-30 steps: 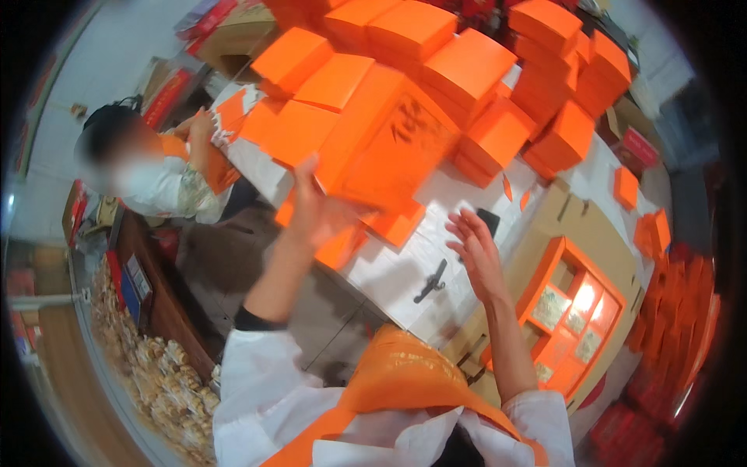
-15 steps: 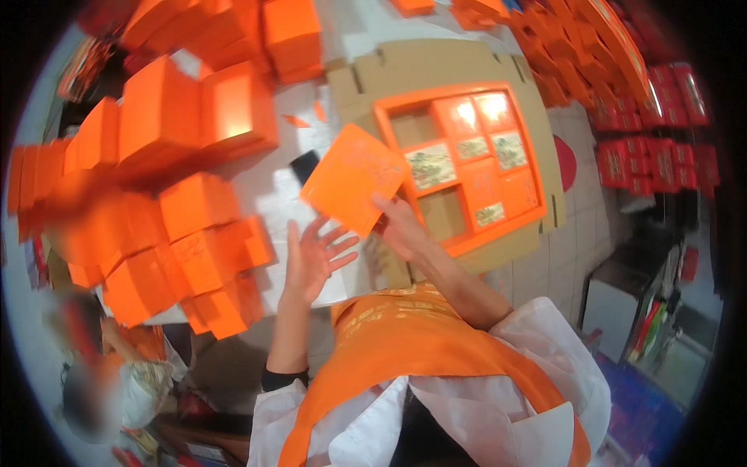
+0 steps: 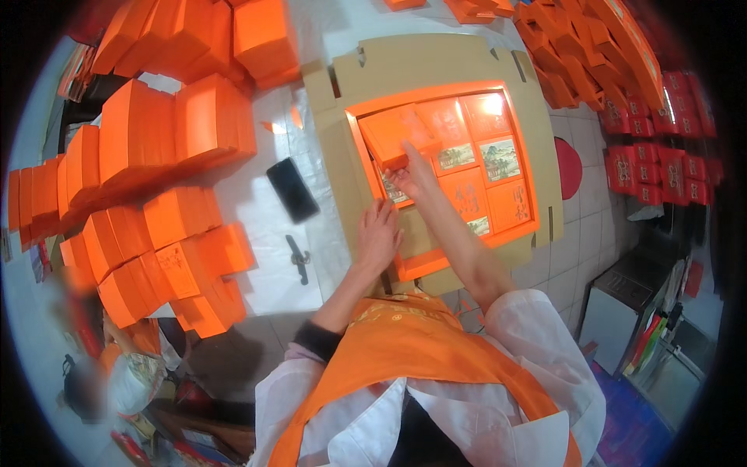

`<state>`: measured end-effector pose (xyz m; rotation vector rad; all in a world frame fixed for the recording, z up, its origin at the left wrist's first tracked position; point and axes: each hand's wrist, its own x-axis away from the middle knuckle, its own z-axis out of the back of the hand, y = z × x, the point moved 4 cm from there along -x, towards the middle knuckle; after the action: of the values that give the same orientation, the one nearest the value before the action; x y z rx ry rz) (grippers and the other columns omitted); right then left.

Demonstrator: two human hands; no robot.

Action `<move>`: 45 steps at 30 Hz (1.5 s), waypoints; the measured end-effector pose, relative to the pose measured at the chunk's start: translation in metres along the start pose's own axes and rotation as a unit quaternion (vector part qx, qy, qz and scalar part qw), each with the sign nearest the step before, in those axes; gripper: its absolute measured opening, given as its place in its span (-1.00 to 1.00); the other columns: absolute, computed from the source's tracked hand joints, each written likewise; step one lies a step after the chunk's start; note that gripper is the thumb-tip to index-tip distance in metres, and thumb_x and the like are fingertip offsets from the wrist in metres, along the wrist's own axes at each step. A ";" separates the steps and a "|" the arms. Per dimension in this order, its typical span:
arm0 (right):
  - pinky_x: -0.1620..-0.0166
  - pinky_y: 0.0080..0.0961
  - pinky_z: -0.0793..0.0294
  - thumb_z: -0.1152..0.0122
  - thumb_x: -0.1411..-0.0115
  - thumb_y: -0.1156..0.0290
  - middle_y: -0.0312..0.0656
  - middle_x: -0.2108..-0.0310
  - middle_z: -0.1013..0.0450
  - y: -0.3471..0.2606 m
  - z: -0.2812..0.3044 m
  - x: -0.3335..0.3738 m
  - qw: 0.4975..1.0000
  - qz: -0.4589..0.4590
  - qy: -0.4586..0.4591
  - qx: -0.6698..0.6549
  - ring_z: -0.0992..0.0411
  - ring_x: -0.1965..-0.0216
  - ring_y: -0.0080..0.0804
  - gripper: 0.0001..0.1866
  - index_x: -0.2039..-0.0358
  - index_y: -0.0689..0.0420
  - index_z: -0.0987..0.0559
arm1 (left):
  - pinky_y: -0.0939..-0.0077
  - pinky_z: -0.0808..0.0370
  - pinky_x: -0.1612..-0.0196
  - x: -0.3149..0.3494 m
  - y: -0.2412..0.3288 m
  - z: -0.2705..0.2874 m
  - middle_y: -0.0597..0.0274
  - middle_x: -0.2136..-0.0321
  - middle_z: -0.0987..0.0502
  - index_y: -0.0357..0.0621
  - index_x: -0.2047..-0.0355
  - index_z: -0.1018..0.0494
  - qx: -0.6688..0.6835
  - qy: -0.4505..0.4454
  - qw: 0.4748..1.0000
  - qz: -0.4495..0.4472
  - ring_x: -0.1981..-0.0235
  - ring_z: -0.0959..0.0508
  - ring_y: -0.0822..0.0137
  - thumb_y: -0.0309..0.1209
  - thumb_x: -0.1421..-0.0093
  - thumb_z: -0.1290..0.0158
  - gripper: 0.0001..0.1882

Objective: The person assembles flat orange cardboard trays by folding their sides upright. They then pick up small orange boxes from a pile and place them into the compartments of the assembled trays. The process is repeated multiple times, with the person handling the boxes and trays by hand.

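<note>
An orange gift box tray (image 3: 498, 239) with compartments lies on flattened brown cardboard (image 3: 420, 54). My right hand (image 3: 412, 175) is closed on the near edge of a small orange box (image 3: 393, 132), which sits tilted over the tray's far-left compartment. At the tray's left rim, my left hand (image 3: 377, 233) has its fingers together on the edge, thumb toward the inside. Other orange boxes (image 3: 510, 202) and boxes with landscape pictures (image 3: 499, 159) fill the middle and right compartments. Beneath my right hand, another picture box is partly hidden. Bare brown bottom shows in the near-left compartment.
Stacks of orange boxes (image 3: 136, 132) stand along the left. A black phone (image 3: 292, 191) and a dark knife-like tool (image 3: 297, 259) lie on the white table. More orange boxes (image 3: 556, 54) are piled far right, near red packages (image 3: 661, 167). A red round stool (image 3: 569, 167) stands beyond the cardboard.
My right hand has carried the small orange box from left of the tray onto its far-left compartment. My left hand has moved right, from open in the air to the tray's rim.
</note>
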<state>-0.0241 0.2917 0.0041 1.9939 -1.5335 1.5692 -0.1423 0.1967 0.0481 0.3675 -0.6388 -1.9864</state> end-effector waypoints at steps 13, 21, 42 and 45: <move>0.50 -0.66 -0.34 0.25 -0.06 -0.37 -0.25 0.64 -0.40 -0.047 0.021 -0.001 0.901 -0.109 -0.115 0.403 -0.28 0.65 -0.58 -0.24 0.38 0.21 -0.43 | 0.16 -0.21 -0.11 -0.003 0.001 -0.018 0.05 -0.01 -0.25 -0.34 0.07 -0.29 0.010 -0.019 1.000 0.005 -0.11 -0.16 0.02 -0.53 0.19 -0.12 -0.43; 0.56 -0.65 -0.19 0.30 -0.21 -0.19 -0.37 0.70 -0.30 -0.049 0.001 -0.006 0.964 -0.102 -0.077 0.234 -0.18 0.70 -0.63 -0.39 0.41 0.15 -0.43 | 0.24 -0.23 0.15 -0.081 -0.005 0.001 0.06 0.08 -0.30 -0.24 0.04 -0.25 -0.117 0.048 0.992 0.017 0.08 -0.29 0.14 -0.08 0.13 -0.18 -0.29; 0.64 -0.67 -0.18 0.16 -0.25 0.11 -0.36 0.69 -0.33 -0.048 0.033 -0.031 0.922 -0.076 -0.051 0.377 -0.22 0.71 -0.65 -0.66 0.45 0.11 -0.42 | 0.28 -0.28 0.25 -0.078 -0.007 -0.014 0.17 0.08 -0.30 -0.08 0.17 -0.34 -0.083 0.086 0.993 0.014 0.07 -0.31 0.26 -0.29 0.16 -0.21 -0.50; 0.71 -0.70 -0.14 0.16 -0.26 0.09 -0.36 0.71 -0.32 -0.036 0.016 -0.026 0.922 -0.014 -0.060 0.382 -0.21 0.74 -0.62 -0.63 0.54 0.07 -0.41 | 0.26 -0.31 0.28 -0.071 -0.013 -0.015 0.17 0.10 -0.31 -0.09 0.16 -0.34 -0.068 0.085 0.994 0.027 0.05 -0.32 0.25 -0.35 0.09 -0.12 -0.57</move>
<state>0.0161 0.3126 -0.0078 2.4927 -0.9739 2.3182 -0.1101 0.2598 0.0277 0.4253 -0.3994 -1.9107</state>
